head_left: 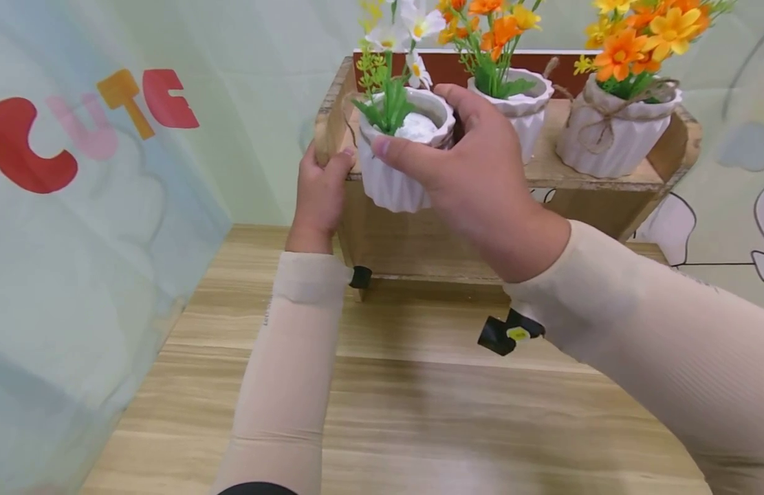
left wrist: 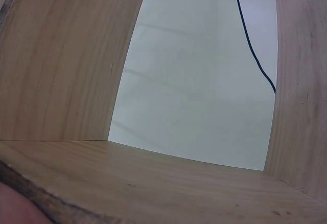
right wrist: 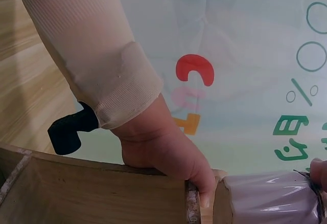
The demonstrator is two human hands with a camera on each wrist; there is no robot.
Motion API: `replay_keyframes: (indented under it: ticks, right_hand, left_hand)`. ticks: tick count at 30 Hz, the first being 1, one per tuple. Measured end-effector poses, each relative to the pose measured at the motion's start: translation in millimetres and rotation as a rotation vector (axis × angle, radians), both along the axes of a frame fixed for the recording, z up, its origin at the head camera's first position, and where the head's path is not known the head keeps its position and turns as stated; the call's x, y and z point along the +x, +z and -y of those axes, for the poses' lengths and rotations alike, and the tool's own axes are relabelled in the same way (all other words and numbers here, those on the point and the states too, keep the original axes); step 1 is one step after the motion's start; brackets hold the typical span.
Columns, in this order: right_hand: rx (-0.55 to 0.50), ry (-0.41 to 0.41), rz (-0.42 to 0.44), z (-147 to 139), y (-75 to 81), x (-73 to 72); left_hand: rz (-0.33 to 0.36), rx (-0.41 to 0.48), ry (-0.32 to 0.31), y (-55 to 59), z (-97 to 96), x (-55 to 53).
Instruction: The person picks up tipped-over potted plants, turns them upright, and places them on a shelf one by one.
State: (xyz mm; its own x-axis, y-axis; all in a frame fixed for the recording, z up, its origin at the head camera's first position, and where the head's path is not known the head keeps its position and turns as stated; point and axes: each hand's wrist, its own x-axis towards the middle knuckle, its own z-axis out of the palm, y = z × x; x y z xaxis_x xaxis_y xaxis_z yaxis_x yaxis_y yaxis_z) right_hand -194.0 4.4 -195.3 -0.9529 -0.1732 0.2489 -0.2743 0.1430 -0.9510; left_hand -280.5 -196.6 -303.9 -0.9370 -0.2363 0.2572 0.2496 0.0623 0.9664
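Observation:
My right hand (head_left: pixel 481 172) grips a white ribbed flower pot (head_left: pixel 390 179) by its rim, the thumb on the near side. White daisies (head_left: pixel 412 24) and green leaves stand in this pot. It hangs over the front edge at the left end of a wooden shelf (head_left: pixel 419 240); whether its base touches the wood I cannot tell. My left hand (head_left: pixel 320 196) holds the shelf's left side panel, and the right wrist view shows its thumb over the edge. Two more white pots, the middle pot (head_left: pixel 527 127) and the right pot (head_left: pixel 610 141), stand on the top tier with orange flowers.
The shelf stands on a wood-grain table (head_left: pixel 419 412) against a pale printed backdrop (head_left: pixel 190 158) with coloured letters. In the left wrist view, the shelf's inner boards (left wrist: pixel 66 65) frame a pale surface with a dark line across it.

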Motion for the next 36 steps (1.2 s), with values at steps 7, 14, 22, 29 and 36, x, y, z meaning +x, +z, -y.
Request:
replay_keyframes:
  ticks: [7,14,22,29,36]
  right_hand:
    - [0.032,-0.038,-0.013,4,0.5,-10.4]
    - [0.070,-0.065,-0.021,12,1.3,-20.2]
    - [0.079,-0.080,-0.004,17,3.4,-26.7]
    - [0.120,-0.125,0.016,20,5.6,-35.5]
    - [0.148,-0.147,0.053,26,10.1,-42.4]
  left_hand:
    - [0.008,-0.012,0.002,-0.1,-0.4,0.7]
    - [0.021,-0.037,0.010,0.0,0.0,2.5]
    - [-0.010,-0.028,-0.009,0.3,-0.5,2.8]
    - [0.020,-0.042,0.002,1.0,-0.9,3.1]
    - [0.011,-0.041,0.004,0.3,-0.3,2.1]
